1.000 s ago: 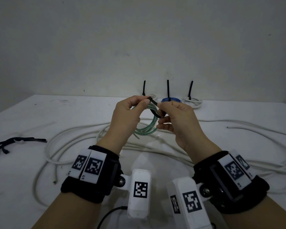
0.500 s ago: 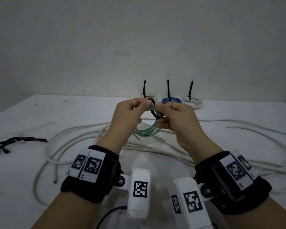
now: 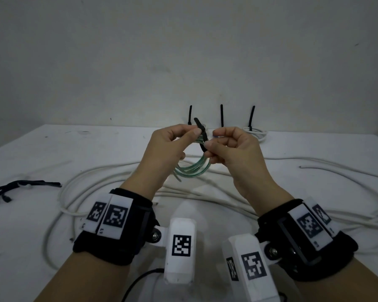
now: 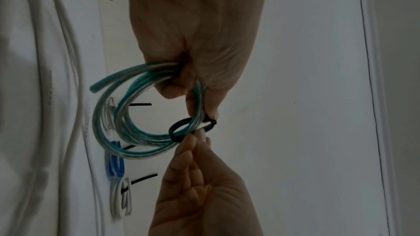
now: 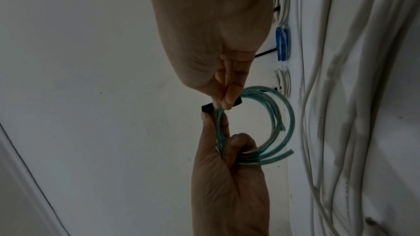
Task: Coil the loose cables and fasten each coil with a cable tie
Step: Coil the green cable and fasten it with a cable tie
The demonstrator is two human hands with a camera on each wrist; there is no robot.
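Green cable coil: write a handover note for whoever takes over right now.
Left hand holds the green coil and pinches the black cable tie at its head.
Right hand pinches the tie, looped loosely round the coil.
Done: three tied coils at the table's far edge.
Left: cinch this tie, then coil and tie the loose white cables. Spare ties lie far left.

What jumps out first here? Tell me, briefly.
Both hands are raised mid-table: the left hand grips a green cable coil, and the right hand pinches a black cable tie looped around it. Behind, three tied coils line the table's far edge, and loose white cable sprawls below.
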